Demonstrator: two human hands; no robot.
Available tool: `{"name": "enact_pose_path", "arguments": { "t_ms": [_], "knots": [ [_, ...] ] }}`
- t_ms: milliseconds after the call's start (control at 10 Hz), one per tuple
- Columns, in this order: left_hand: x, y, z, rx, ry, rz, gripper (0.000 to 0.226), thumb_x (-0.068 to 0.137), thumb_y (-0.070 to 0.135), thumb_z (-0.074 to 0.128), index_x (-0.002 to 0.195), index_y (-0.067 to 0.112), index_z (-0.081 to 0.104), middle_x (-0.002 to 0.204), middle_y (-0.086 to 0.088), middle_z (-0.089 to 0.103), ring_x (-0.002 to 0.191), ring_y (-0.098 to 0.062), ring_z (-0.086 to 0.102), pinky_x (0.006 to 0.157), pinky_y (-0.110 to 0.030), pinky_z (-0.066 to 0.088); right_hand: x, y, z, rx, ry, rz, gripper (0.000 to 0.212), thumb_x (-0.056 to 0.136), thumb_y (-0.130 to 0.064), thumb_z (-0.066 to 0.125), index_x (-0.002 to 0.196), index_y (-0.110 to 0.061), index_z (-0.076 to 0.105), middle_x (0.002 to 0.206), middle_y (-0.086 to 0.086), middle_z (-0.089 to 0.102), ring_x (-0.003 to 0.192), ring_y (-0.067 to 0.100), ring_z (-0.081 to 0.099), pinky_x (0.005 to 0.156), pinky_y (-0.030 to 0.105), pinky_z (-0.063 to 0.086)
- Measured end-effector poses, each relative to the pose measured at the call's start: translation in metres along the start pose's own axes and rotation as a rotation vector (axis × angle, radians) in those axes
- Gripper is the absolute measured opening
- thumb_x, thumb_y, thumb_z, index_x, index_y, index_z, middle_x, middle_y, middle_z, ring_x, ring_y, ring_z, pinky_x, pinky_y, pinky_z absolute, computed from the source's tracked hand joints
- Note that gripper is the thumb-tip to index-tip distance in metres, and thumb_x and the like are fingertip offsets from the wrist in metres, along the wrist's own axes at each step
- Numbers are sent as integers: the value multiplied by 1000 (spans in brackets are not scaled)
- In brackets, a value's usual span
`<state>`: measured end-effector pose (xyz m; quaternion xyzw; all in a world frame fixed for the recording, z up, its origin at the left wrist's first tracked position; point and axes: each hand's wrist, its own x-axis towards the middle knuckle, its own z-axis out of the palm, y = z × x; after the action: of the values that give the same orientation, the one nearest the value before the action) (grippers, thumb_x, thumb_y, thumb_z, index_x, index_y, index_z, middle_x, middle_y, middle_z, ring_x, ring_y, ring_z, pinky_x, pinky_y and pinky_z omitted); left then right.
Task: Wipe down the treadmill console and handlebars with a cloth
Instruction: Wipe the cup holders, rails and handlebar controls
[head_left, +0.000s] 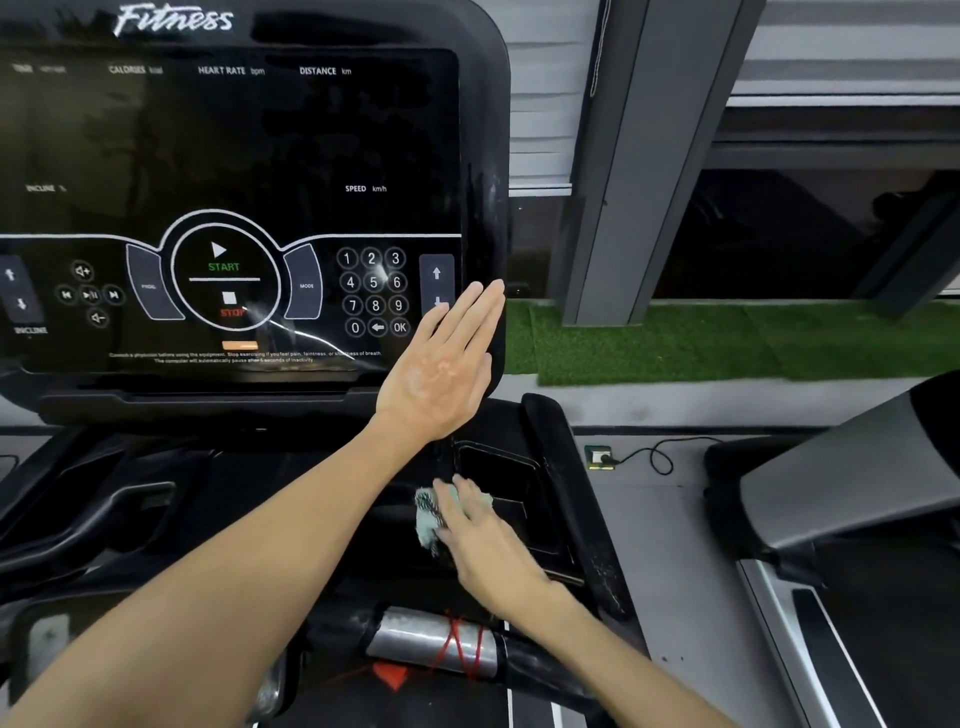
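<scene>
The black treadmill console (228, 156) fills the upper left, with a START/STOP dial and a number keypad (373, 293). My left hand (441, 364) is flat and empty, fingers together, at the console's lower right corner over the arrow buttons. Below it my right hand (483, 540) presses a pale green cloth (428, 514) onto the black tray area beside a recessed holder (506, 488). A handlebar with a silver grip sensor (431, 642) and red cord runs across the bottom.
A second treadmill (841, 499) stands at the right. On the grey floor between them lie a floor socket (598, 457) and a black cable (657, 457). Green artificial turf (675, 338) and a grey pillar (639, 156) are behind.
</scene>
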<state>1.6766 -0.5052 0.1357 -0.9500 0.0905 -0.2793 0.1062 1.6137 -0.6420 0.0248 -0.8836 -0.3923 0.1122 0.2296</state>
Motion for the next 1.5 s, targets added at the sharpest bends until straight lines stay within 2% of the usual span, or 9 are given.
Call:
{"name": "enact_pose_path", "arguments": {
  "t_ms": [200, 300, 500, 700, 1000, 1100, 1200, 1400, 1500],
  "knots": [
    [-1, -1, 0, -10, 7, 1, 61, 101, 22, 33, 155, 3, 12, 164, -8, 10, 151, -22, 13, 119, -41, 21, 36, -11, -10, 213, 178, 173, 47, 98, -15, 49, 144, -15, 40, 153, 25, 24, 141, 37, 28, 108, 43, 36],
    [-1, -1, 0, -14, 19, 0, 61, 100, 22, 35, 155, 3, 15, 164, -9, 12, 150, -22, 15, 119, -41, 22, 48, -16, -10, 175, 219, 313, 46, 100, -21, 47, 145, -17, 39, 145, 24, 37, 128, 36, 43, 101, 43, 42],
    [-1, -1, 1, -6, 19, 5, 60, 101, 23, 32, 155, 3, 13, 164, -9, 10, 151, -22, 13, 119, -40, 19, 29, -9, -17, -20, 107, 56, 45, 100, -18, 43, 144, -15, 38, 128, 16, 47, 102, 34, 56, 81, 38, 46],
    [-1, -1, 1, -21, 16, 8, 60, 102, 24, 32, 155, 3, 12, 164, -9, 10, 151, -22, 12, 120, -41, 20, -16, 19, -23, -113, -122, -174, 48, 97, -12, 47, 144, -21, 41, 150, 15, 33, 109, 38, 57, 93, 48, 48],
    [-1, -2, -6, -31, -25, 3, 64, 100, 26, 39, 154, 3, 15, 164, -9, 13, 151, -23, 14, 119, -41, 19, -48, 54, -68, -77, -130, -53, 37, 92, -15, 50, 125, -28, 59, 125, -4, 61, 113, 22, 58, 92, 37, 48],
    [1, -1, -13, -58, 13, 37, 61, 97, 26, 45, 151, 2, 29, 161, -10, 23, 149, -24, 21, 117, -42, 23, -51, 49, -96, 213, 72, 91, 29, 92, -19, 58, 102, -44, 68, 86, -20, 68, 76, -2, 59, 74, 21, 48],
    [0, 13, -23, -299, 124, 151, 47, 97, 28, 45, 136, 4, 54, 144, -9, 51, 135, -23, 45, 111, -43, 35, -44, 35, -125, 639, 318, 265, 16, 92, -13, 63, 89, -25, 72, 66, -21, 64, 65, -6, 54, 66, 14, 45],
    [-7, 40, -49, -1127, -196, -81, 53, 80, 57, 69, 119, 22, 64, 112, 16, 61, 102, -2, 58, 93, -22, 48, -38, 3, -171, 1193, 418, 364, 30, 102, -24, 44, 111, -6, 67, 105, 14, 72, 98, 25, 69, 89, 35, 54],
    [-5, 41, -52, -1182, -147, -146, 54, 74, 48, 79, 119, 23, 63, 108, 17, 59, 96, -2, 60, 85, -12, 47, -43, -8, -178, 1228, 409, 348, 32, 104, -23, 40, 118, -6, 63, 111, 12, 71, 105, 27, 67, 94, 37, 52]
  ]
}}
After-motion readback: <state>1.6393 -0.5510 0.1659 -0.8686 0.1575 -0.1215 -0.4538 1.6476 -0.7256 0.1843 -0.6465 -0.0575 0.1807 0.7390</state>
